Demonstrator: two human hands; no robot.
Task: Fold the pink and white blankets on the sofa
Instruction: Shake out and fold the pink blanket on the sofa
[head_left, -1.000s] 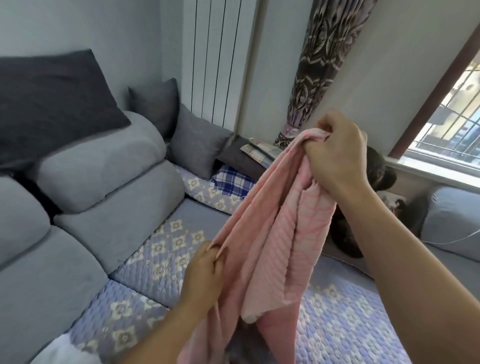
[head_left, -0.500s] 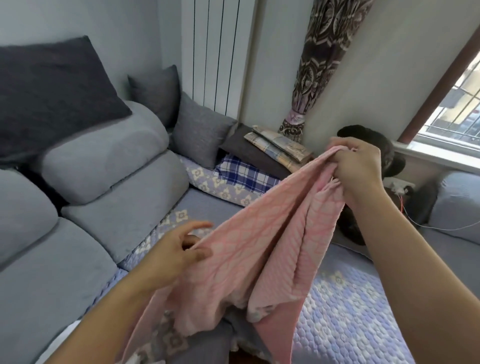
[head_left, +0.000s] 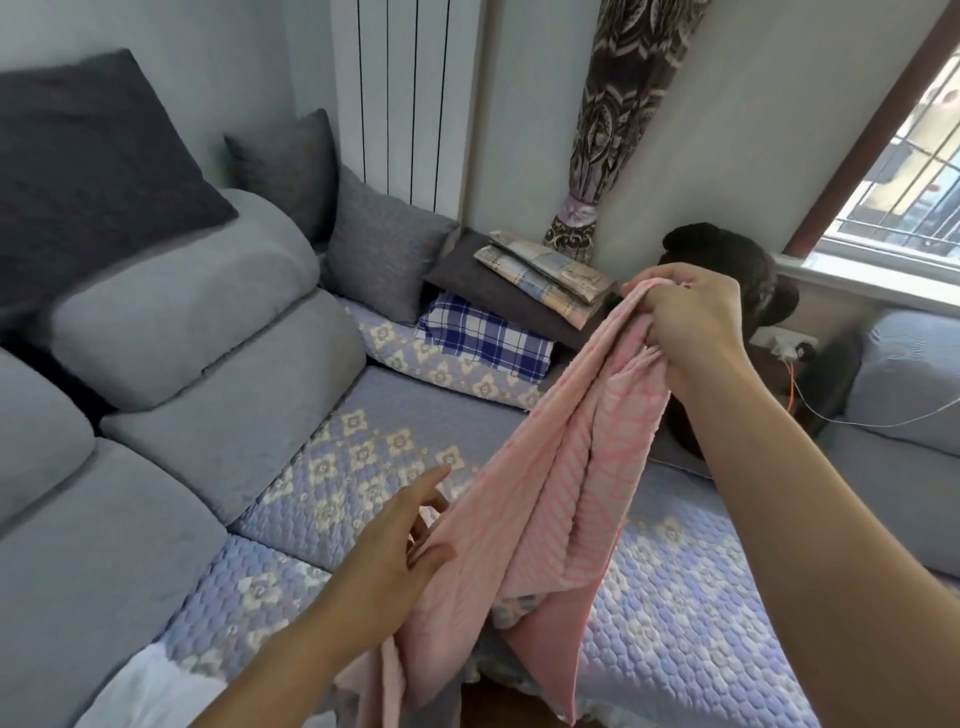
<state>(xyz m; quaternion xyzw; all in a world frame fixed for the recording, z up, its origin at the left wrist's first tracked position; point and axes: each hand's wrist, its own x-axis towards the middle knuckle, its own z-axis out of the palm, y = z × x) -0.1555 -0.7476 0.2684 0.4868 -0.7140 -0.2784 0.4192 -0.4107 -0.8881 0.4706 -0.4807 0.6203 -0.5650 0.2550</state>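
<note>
So the pink blanket (head_left: 561, 467) is up in the air over the sofa (head_left: 363, 467) seat, bunched and hanging in long folds from the right hand (head_left: 691, 317), whose grip is closed tight on a gathered top corner. The left hand (head_left: 400, 545) is lower down at the hanging edge, fingers mostly straight and spread, touching the cloth but not really clamped on anything as far as I can tell. A bit of white blanket (head_left: 150, 686) shows at the bottom left on the seat.

My read on handling: it looks light and totally floppy, a thin woven or quilted thing with some texture, so it shouldn't be slippery, but it won't hold any shape by itself. Best bet is probably to find the corner next along the same edge with the left hand, pinch it, then spread both hands apart so it hangs flat before folding.
</note>
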